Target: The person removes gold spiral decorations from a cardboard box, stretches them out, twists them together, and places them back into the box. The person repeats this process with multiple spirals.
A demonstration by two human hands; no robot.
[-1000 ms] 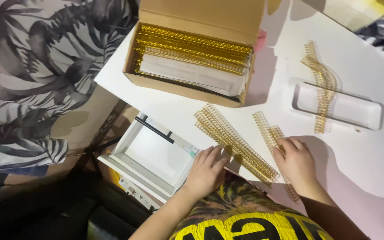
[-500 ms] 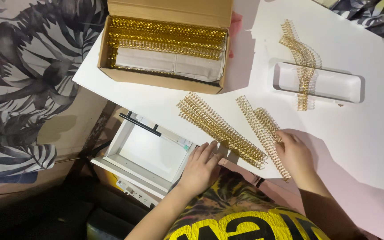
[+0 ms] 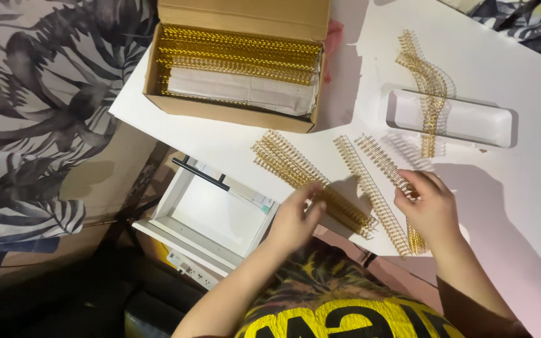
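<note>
Looks to us like a small home craft or bindery setup rather than a proper shop. We've got a white worktop (image 3: pixel 521 188) with gold wire binding combs (image 3: pixel 308 178) laid out loose, a cardboard box (image 3: pixel 233 112) packed full of more, a white tray (image 3: pixel 471 122), an open white drawer (image 3: pixel 211 216), and leaf-print fabric (image 3: pixel 39 106) alongside.

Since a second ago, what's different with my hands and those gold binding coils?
The left hand has lifted off the table edge and now pinches the near end of the coil bundle. The right hand has shifted up along the rightmost coil, fingers on it. The box of coils, the white tray and the open drawer are unchanged.
</note>
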